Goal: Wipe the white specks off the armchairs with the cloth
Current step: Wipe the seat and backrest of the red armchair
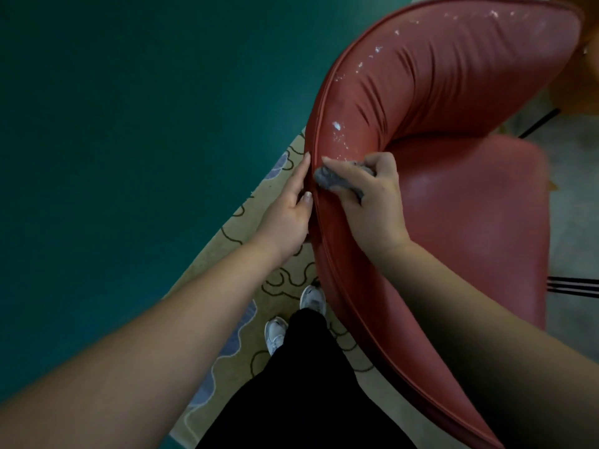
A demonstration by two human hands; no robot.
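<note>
Wiping is under way: the right hand [369,202] grips a bunched grey cloth [337,179] against the curved red leather armchair backrest [453,79], the left hand [291,209] flat along its piped edge; next, rub upward over the white specks [337,126] just above

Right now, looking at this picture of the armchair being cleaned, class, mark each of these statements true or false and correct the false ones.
1. The right hand holds a grey cloth. True.
2. The armchair is blue. False: it is red.
3. The left hand lies against the outer side of the chair's back. True.
4. All the white specks have been wiped off. False: many remain along the backrest above the cloth.
5. The person is barefoot. False: white shoes show on the patterned rug.
</note>
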